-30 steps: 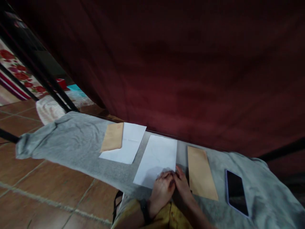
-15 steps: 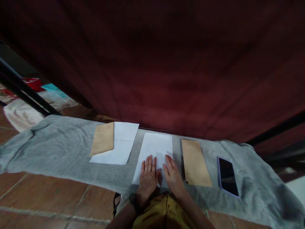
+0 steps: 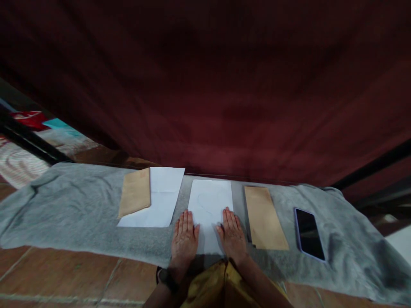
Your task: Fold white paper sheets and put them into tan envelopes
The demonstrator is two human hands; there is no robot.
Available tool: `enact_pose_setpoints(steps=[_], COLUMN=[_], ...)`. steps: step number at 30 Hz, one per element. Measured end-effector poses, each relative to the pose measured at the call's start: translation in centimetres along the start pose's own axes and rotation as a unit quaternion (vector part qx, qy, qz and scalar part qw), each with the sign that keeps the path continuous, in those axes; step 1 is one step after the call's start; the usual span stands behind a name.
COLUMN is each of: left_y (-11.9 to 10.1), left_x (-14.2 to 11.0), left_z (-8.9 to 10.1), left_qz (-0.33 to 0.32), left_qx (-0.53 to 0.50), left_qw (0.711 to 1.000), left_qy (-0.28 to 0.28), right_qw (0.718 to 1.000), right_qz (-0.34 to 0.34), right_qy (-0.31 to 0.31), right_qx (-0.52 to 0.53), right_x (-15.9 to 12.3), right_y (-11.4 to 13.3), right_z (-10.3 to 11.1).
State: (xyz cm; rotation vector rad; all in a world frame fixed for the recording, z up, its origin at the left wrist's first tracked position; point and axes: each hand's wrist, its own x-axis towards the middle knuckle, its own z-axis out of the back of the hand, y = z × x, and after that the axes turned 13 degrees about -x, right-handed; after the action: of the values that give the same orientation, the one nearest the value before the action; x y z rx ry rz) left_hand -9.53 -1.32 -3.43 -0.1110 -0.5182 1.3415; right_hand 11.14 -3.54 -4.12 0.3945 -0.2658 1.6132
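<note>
A white sheet of paper [image 3: 210, 199] with a faint curved line on it lies flat in front of me on grey cloth. My left hand [image 3: 185, 239] rests palm down over the sheet's left edge, its fingers stretched forward. On the opposite edge my right hand [image 3: 231, 235] lies flat too, fingers extended. Neither hand holds anything. Just right of my right hand is a stack of brown envelopes [image 3: 266, 218]. Off to the left, another brown envelope [image 3: 135, 191] overlaps a creased white sheet [image 3: 165, 196].
The grey cloth [image 3: 86, 205] covers a long, narrow surface. A phone [image 3: 310, 233] in a purple case lies at the right. Dark red fabric [image 3: 224, 128] hangs behind, between black bars [image 3: 375, 169]. Tiled floor [image 3: 64, 273] shows below; striped cloth [image 3: 21, 164] lies far left.
My left hand has slid left, from the paper's middle to its left edge, widening the gap between my hands. The right hand stays near the right edge. The view has shifted slightly.
</note>
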Motion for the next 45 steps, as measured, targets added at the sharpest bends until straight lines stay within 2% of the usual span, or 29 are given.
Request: enact_pose_setpoints(steps=[3, 5, 8, 12, 14, 17, 21, 27, 30, 33, 37, 45], left_y=[0.3, -0.3, -2.4, -4.7, -4.7, -3.3, -1.4, -1.4, -1.4, -1.2, -1.1, 0.3], left_x=[0.5, 1.6, 4.7, 9.5, 11.5, 13.2, 13.8, 13.7, 13.8, 14.0, 14.6, 15.9], left_z=[0.1, -0.1, -1.1, -3.3, -4.1, -4.5, -4.0, -3.4, -3.3, -3.5, -4.0, -4.2], left_qz=[0.000, -0.021, -0.070, -0.130, -0.119, -0.082, -0.063, -0.072, -0.073, -0.064, -0.040, 0.018], left_qx=[0.003, -0.005, -0.038, -0.069, -0.061, -0.041, -0.020, 0.004, 0.009, 0.009, 0.010, 0.034], left_qw=[1.000, 1.000, 0.997, 0.987, 0.988, 0.994, 0.996, 0.995, 0.995, 0.996, 0.998, 0.999], left_qy=[-0.002, 0.002, 0.019, 0.069, 0.080, 0.066, 0.053, 0.064, 0.070, 0.062, 0.040, 0.010], right_qw=[1.000, 1.000, 1.000, 1.000, 1.000, 1.000, 1.000, 0.996, 0.996, 0.997, 0.998, 0.993], right_qz=[-0.015, -0.018, -0.017, -0.010, -0.013, -0.023, -0.022, 0.025, 0.037, 0.027, -0.024, -0.103], right_qy=[-0.009, -0.013, -0.017, -0.018, -0.016, -0.014, 0.002, 0.076, 0.080, 0.068, 0.059, 0.034], right_qx=[-0.006, -0.005, -0.008, -0.018, -0.016, -0.012, 0.016, 0.039, 0.027, 0.019, 0.002, -0.042], right_x=[-0.2, -0.2, -0.1, -0.1, -0.3, -0.3, 2.2, 10.9, 13.5, 14.2, 14.1, 13.5], right_y=[-0.5, -0.5, -0.4, -0.4, -0.5, -0.7, -0.5, 1.3, 1.6, 0.8, -1.1, -2.9], right_z=[-0.2, -0.2, -0.3, -0.3, -0.4, -0.7, -0.9, -2.7, -4.1, -5.1, -6.0, -6.8])
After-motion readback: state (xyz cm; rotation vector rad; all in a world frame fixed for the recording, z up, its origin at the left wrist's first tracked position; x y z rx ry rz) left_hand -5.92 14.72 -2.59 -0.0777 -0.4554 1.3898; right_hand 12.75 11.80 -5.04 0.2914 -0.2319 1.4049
